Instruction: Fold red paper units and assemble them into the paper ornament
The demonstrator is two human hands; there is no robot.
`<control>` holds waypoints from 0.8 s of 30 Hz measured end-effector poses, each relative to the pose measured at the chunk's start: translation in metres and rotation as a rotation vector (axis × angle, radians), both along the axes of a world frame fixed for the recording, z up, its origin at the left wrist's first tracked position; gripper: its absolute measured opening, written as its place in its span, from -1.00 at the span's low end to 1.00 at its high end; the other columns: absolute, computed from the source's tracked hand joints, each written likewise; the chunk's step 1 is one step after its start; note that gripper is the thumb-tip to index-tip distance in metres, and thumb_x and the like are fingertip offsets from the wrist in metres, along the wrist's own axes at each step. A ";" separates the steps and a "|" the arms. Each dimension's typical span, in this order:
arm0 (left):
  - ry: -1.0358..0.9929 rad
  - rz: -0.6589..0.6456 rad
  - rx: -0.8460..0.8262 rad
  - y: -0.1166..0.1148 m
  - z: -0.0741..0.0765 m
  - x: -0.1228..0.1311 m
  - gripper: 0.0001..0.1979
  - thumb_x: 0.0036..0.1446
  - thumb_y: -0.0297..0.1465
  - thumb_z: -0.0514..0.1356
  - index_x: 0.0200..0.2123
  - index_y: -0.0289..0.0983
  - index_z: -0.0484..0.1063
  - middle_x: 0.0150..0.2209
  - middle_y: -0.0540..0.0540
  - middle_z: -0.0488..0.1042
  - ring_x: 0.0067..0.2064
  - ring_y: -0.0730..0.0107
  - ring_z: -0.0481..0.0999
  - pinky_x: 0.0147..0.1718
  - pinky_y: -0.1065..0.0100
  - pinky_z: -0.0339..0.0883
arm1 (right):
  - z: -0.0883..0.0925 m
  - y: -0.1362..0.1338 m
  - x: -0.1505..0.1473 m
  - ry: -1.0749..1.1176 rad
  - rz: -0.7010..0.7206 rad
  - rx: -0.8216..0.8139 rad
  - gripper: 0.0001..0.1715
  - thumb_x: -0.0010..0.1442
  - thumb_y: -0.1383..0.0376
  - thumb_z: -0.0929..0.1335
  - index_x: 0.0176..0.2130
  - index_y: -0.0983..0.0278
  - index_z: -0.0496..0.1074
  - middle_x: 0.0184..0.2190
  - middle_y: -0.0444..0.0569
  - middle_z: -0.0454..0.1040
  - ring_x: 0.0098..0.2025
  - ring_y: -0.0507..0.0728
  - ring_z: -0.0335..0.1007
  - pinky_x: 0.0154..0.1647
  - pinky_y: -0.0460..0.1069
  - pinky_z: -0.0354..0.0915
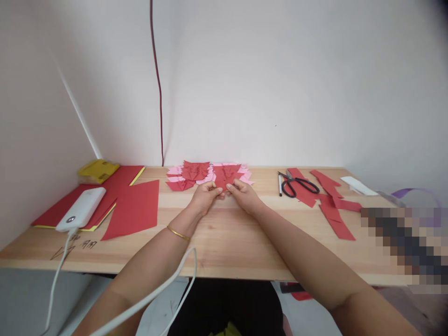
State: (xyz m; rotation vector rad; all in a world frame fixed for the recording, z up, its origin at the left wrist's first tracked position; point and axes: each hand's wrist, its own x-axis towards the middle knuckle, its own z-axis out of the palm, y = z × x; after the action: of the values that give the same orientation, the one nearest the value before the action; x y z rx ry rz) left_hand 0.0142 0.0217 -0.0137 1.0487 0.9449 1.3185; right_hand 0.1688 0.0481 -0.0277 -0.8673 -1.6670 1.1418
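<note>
Both my hands meet at the far middle of the wooden table (pixel 224 242). My left hand (pixel 206 195) and my right hand (pixel 244 193) each pinch an edge of a folded red paper piece (pixel 224 177) that lies between them. Behind it sits a pile of folded red and pink paper pieces (pixel 196 173). A gold bangle (pixel 178 233) circles my left wrist.
Red paper sheets (pixel 135 210) and a white power bank (pixel 82 208) with its cable lie at the left, beside a yellow object (pixel 98 170). Black scissors (pixel 299 184), a pen (pixel 280 184) and red paper strips (pixel 332 210) lie at the right. A blurred patch covers the right edge.
</note>
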 end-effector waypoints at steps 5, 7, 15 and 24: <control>0.045 0.008 0.002 0.002 -0.002 -0.002 -0.69 -0.18 -0.34 0.33 -0.57 -0.31 0.22 -0.61 0.00 0.43 -0.55 0.49 0.43 -0.47 0.40 0.29 | 0.002 -0.001 -0.001 0.020 -0.018 -0.037 -0.64 0.07 0.03 0.35 -0.46 0.24 0.25 -0.52 -0.19 0.36 -0.42 0.03 0.30 -0.37 -0.07 0.19; 0.018 0.016 -0.025 0.004 -0.003 -0.001 -0.67 -0.21 -0.34 0.35 -0.57 -0.32 0.22 -0.61 0.02 0.41 -0.55 0.51 0.42 -0.46 0.38 0.32 | 0.000 0.001 -0.001 0.001 -0.025 -0.006 -0.66 0.05 0.05 0.37 -0.46 0.25 0.25 -0.54 -0.21 0.30 -0.47 0.00 0.21 -0.42 -0.09 0.14; -0.011 0.013 -0.042 0.007 -0.009 -0.001 -0.70 -0.24 -0.39 0.37 -0.57 -0.33 0.27 -0.59 0.03 0.40 -0.50 0.52 0.43 -0.36 0.36 0.36 | -0.005 0.005 -0.002 -0.008 -0.044 -0.016 -0.67 0.05 0.05 0.36 -0.46 0.25 0.26 -0.54 -0.20 0.27 -0.47 0.00 0.18 -0.45 -0.09 0.15; 0.244 -0.012 0.045 0.002 -0.005 -0.001 -0.78 -0.16 -0.34 0.34 -0.44 -0.36 0.47 -0.56 -0.02 0.44 -0.51 0.50 0.39 -0.45 0.42 0.25 | 0.000 0.000 -0.005 0.160 0.060 -0.075 -0.72 -0.01 0.13 0.42 -0.32 0.26 0.44 -0.35 -0.08 0.50 -0.28 0.11 0.39 -0.18 0.03 0.30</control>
State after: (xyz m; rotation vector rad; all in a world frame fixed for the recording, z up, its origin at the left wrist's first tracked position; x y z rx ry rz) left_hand 0.0132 0.0239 -0.0183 1.2682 1.0918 1.2248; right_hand 0.1639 0.0479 -0.0275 -0.7556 -1.5361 1.2878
